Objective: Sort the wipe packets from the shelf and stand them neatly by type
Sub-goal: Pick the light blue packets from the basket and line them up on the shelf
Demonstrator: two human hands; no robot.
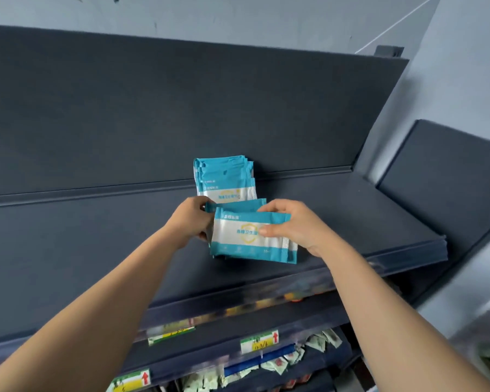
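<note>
Wipe packets (pixel 249 236) gripped by left hand (pixel 191 219) and right hand (pixel 292 224), long axis sideways, fronts toward camera

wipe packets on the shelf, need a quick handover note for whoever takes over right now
Left hand: grips the left end of the held bunch of packets.
Right hand: holds the bunch's right side, thumb across the front.
Standing stack: same teal-and-white type, upright on the shelf against the back panel, just behind the bunch.
Done: one stack stood up.
Left: stand the held bunch with that stack and square it up. Whether the bunch touches the shelf, I cannot tell.
</note>
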